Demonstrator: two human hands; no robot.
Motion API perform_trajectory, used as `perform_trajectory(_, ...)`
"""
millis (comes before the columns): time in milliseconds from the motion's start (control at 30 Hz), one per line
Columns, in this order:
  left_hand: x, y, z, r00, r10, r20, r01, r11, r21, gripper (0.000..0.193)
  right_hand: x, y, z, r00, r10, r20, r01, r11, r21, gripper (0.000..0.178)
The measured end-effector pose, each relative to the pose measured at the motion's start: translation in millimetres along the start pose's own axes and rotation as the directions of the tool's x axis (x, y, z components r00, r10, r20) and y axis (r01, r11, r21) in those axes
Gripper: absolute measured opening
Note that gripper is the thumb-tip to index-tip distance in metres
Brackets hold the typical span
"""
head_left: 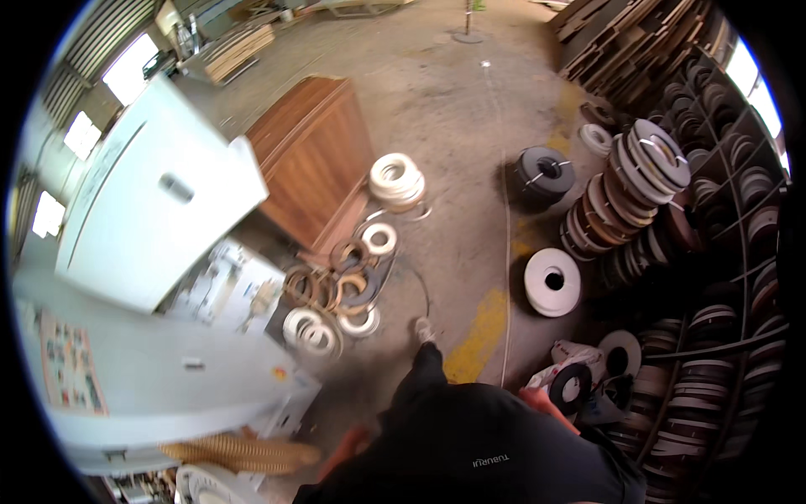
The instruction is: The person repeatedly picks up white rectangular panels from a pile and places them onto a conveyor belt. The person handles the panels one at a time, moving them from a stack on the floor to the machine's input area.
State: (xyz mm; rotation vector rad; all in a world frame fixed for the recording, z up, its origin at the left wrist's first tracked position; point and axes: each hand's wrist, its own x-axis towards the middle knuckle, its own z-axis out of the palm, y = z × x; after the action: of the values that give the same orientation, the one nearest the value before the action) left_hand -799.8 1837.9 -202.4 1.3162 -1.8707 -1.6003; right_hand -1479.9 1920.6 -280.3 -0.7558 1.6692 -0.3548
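My left hand (pixel 356 438) hangs low beside my dark shirt, smeared by motion, and its fingers do not show clearly. It is nearest to the lower part of a white machine. On the other side my right hand (pixel 537 398) sits partly behind my body, its fingers hidden. Close to it are a black roll with a white centre (pixel 571 387) and a crumpled white plastic wrap (pixel 581 356). I cannot make out anything held in either hand. My foot (pixel 424 330) steps forward near several loose coils of edging strip (pixel 350 290) on the floor.
A white machine (pixel 159 193) and a brown wooden cabinet (pixel 315 160) stand at left. White coils (pixel 397 182) lie beyond. On the right are a white roll (pixel 552 282), a black roll (pixel 544 175), a tall stack of rolls (pixel 606 206) and a full rack (pixel 701 378). Boards (pixel 630 42) lean behind.
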Motion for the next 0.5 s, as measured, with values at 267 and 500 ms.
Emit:
perform_trajectory(267, 523.5, 41.3, -112.7, 0.954, -0.295, -0.044, 0.298, 0.952, 0.073, 0.023, 19.4, -130.1, -98.1, 0.935, 0.071, -0.346, -0.088, 0.996, -0.033, 0.027)
perform_trajectory(500, 814.0, 208.8, -181.9, 0.995, -0.077, -0.070, 0.080, 0.996, 0.047, 0.015, 165.4, -322.3, -145.7, 0.920, 0.201, -0.336, 0.105, 0.700, 0.706, 0.023)
